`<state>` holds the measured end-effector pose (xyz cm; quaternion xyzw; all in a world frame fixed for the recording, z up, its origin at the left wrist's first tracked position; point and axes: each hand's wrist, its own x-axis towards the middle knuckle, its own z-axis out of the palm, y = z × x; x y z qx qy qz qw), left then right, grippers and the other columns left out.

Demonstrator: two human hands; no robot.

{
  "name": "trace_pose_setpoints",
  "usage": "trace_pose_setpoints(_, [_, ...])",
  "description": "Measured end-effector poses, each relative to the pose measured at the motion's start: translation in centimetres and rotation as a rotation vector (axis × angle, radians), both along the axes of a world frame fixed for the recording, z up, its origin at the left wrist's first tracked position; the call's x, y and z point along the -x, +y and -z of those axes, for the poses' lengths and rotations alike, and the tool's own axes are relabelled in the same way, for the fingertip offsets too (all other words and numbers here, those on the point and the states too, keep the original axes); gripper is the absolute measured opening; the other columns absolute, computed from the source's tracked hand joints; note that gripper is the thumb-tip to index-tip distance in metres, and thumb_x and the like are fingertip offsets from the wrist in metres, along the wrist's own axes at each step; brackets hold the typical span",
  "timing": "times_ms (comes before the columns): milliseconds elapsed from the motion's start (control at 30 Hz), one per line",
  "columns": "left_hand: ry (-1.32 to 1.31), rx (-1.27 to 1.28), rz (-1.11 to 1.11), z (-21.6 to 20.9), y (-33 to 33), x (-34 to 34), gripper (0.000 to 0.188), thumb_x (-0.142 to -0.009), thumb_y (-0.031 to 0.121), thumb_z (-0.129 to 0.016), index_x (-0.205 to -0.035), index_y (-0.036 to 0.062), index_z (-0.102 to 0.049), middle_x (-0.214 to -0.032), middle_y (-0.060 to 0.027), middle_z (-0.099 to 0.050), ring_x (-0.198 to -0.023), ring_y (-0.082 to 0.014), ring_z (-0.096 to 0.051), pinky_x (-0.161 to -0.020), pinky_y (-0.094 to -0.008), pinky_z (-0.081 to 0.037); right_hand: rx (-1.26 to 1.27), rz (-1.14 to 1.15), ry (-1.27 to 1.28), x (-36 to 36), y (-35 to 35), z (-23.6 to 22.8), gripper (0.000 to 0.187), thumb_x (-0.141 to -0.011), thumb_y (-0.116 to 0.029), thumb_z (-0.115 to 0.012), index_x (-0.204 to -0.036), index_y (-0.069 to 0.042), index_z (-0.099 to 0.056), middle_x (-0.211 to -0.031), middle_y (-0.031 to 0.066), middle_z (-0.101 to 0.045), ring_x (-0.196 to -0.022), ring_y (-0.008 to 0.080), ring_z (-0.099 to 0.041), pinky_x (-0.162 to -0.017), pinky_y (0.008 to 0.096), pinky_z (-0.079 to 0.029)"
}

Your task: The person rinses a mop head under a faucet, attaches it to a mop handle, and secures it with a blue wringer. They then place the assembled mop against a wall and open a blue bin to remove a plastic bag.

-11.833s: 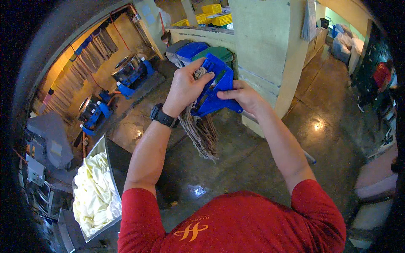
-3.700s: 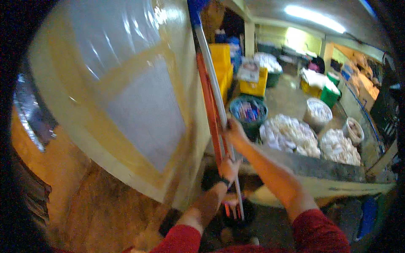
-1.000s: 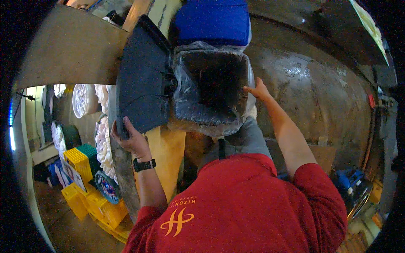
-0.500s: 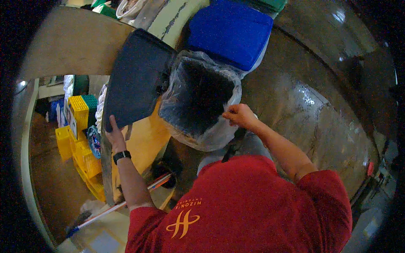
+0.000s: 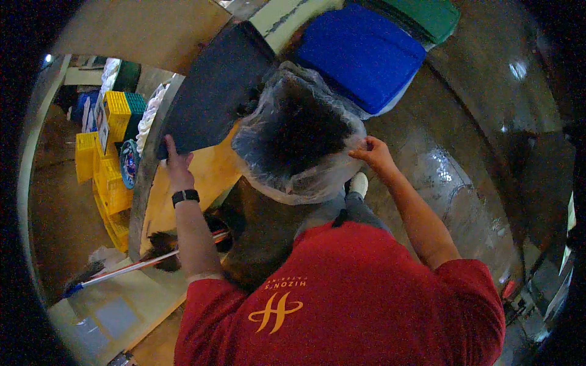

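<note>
A trash bin with a clear plastic liner draped over its rim stands in front of me, its inside dark. Its dark grey lid is swung out to the left. At the lid's near edge, my left hand grips it with the thumb on top; the other fingers are partly hidden. My right hand pinches the liner's edge at the right side of the opening.
Beyond the bin are a blue lid and a green lid. Yellow crates are stacked at the left. A long-handled broom or mop lies at lower left. The brown floor looks wet and shiny on the right.
The view has shifted, bringing the blue and green lids further right. My right hand has drawn the liner's edge outward to the right. The left hand stays at the grey lid's edge.
</note>
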<state>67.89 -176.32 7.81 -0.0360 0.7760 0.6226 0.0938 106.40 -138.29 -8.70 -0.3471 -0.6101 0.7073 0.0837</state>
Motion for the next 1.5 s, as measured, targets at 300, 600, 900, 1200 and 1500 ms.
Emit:
trace_pose_setpoints(300, [0.065,-0.099,-0.158,-1.5,4.5,-0.9,0.072,-0.089,0.051,-0.078,-0.147,0.0181,-0.051,-0.142,-0.0013,-0.056,-0.118,-0.025,-0.058,-0.084,-0.0385,-0.056,-0.111,-0.079,-0.305,3.4,1.2,-0.5,0.066,-0.07,-0.023,-0.095,-0.118,-0.001,-0.055,-0.1,0.0128,-0.068,-0.091,0.0199,-0.065,-0.077,0.0348,-0.055])
trace_pose_setpoints(600, [0.021,-0.198,-0.218,-0.6,3.2,-1.9,0.071,-0.094,0.052,-0.07,-0.153,0.0204,-0.046,-0.15,-0.0063,-0.047,-0.127,-0.0313,-0.048,-0.086,-0.0422,-0.059,-0.263,-0.796,-0.334,6.6,4.9,0.7,0.061,-0.075,-0.056,-0.081,-0.105,-0.004,-0.074,-0.095,0.0145,-0.076,-0.078,0.0315,-0.072,-0.077,0.0418,-0.059])
trace_pose_setpoints(900, [0.11,-0.104,-0.502,-2.8,7.7,-7.1,0.051,-0.094,0.026,-0.074,-0.139,0.014,-0.052,-0.134,-0.0106,-0.056,-0.107,-0.0271,-0.059,-0.077,-0.0454,-0.061,-0.761,-0.001,-0.5,7.3,25.0,0.9,0.056,-0.08,-0.05,-0.08,-0.105,0.0,-0.073,-0.112,0.0259,-0.072,-0.106,0.0411,-0.069,-0.093,0.0517,-0.053])
trace_pose_setpoints(1200, [0.118,-0.142,-0.459,-1.2,6.0,-10.4,0.048,-0.1,0.03,-0.065,-0.14,0.0121,-0.046,-0.14,-0.0094,-0.057,-0.12,-0.0308,-0.058,-0.089,-0.0463,-0.06,0.575,0.283,-0.316,6.2,28.9,3.9,0.047,-0.088,-0.035,-0.082,-0.121,-0.004,-0.066,-0.119,0.0111,-0.069,-0.104,0.028,-0.061,-0.089,0.0507,-0.048])
trace_pose_setpoints(1500, [0.125,-0.105,-0.579,-0.4,7.3,-8.5,0.058,-0.097,0.029,-0.071,-0.145,0.0105,-0.044,-0.138,-0.0111,-0.057,-0.122,-0.0327,-0.057,-0.09,-0.0442,-0.058,0.026,0.201,0.12,10.8,31.9,-13.0,0.037,-0.092,-0.035,-0.076,-0.108,-0.001,-0.072,-0.104,0.0057,-0.072,-0.089,0.0185,-0.064,-0.084,0.0337,-0.05])
